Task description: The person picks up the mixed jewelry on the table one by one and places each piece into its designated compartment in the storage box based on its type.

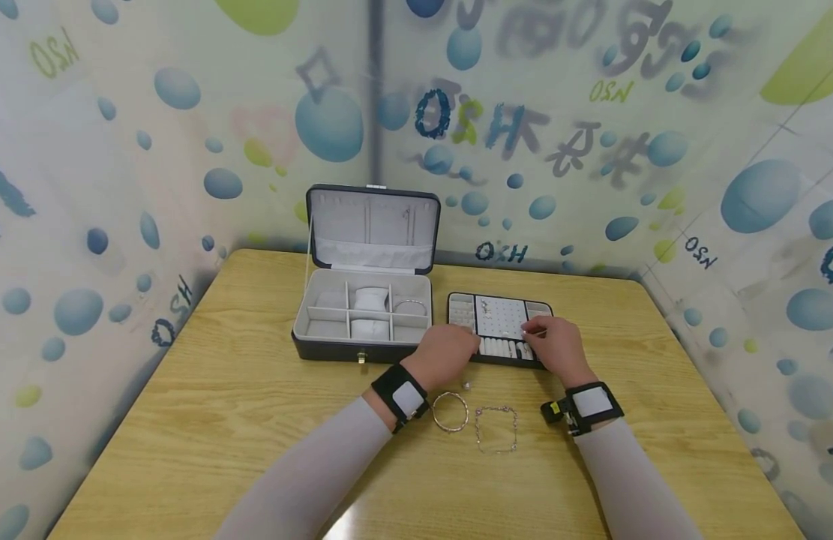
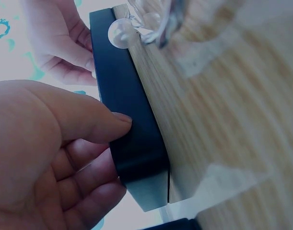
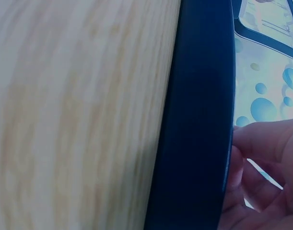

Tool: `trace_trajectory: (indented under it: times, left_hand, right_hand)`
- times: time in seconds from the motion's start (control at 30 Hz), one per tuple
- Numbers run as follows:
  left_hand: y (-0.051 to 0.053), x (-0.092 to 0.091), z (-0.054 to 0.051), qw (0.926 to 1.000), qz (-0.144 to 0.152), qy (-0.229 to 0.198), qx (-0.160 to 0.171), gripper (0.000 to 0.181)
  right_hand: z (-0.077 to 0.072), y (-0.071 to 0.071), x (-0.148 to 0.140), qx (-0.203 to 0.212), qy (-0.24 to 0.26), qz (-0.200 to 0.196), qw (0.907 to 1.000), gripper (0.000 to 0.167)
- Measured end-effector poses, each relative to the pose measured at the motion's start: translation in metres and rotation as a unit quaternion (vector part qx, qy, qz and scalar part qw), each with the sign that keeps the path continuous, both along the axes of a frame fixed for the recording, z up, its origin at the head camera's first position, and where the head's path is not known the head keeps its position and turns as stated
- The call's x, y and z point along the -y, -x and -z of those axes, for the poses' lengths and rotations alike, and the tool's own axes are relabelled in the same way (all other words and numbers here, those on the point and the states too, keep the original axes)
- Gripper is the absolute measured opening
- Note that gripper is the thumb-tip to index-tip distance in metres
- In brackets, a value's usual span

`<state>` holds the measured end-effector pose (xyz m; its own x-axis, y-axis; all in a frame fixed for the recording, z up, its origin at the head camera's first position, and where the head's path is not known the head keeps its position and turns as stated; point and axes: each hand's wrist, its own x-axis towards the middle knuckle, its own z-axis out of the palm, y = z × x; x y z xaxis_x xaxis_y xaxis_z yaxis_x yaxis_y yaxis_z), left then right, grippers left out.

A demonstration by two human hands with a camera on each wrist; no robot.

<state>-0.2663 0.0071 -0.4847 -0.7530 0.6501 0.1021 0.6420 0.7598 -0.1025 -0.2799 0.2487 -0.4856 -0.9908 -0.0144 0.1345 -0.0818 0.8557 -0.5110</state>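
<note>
My left hand [image 1: 450, 351] grips the front left corner of a dark jewelry tray [image 1: 502, 316]. In the left wrist view its thumb presses the tray's black side [image 2: 129, 96], with the other fingers curled at the edge. Over the right part of the tray, my right hand [image 1: 558, 346] has thumb and fingers brought together beside the white holed earring board [image 1: 504, 315]. A small white jewelry piece [image 2: 93, 74] seems to show at its fingertips; its exact kind is unclear. Earrings [image 1: 486, 305] sit at the board's upper left. Ring rolls [image 1: 498, 348] line the tray's front.
An open jewelry box [image 1: 362, 351] stands left of the tray, with pale cushions [image 1: 371, 299] and a bangle [image 1: 411, 303] in its compartments. On the wooden table [image 1: 207, 390] before the tray lie a round bangle [image 1: 450, 429], a chain bracelet [image 1: 497, 451] and a pearl piece [image 1: 466, 385].
</note>
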Motion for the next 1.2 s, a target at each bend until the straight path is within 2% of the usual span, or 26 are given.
trace_trajectory:
  times: [0.37,0.7,1.2]
  left_hand:
    - [0.0002,0.0017,-0.0004,0.9999,0.008,-0.005,-0.004,0.013]
    - [-0.0001,0.0012,-0.0013,1.0,0.006,-0.006,-0.004,0.012]
    - [-0.0007,0.0005,-0.0025,0.9999,0.001,-0.007,0.007,0.011]
  right_hand:
    - [0.0004,-0.0001,0.0012,-0.015,-0.002,-0.011,0.9998,0.017]
    - [0.0006,-0.0002,0.0026,-0.01,-0.001,0.003,0.9999,0.017]
    - [0.0014,-0.0013,0.0021,-0.029,-0.003,0.002,0.9996,0.015]
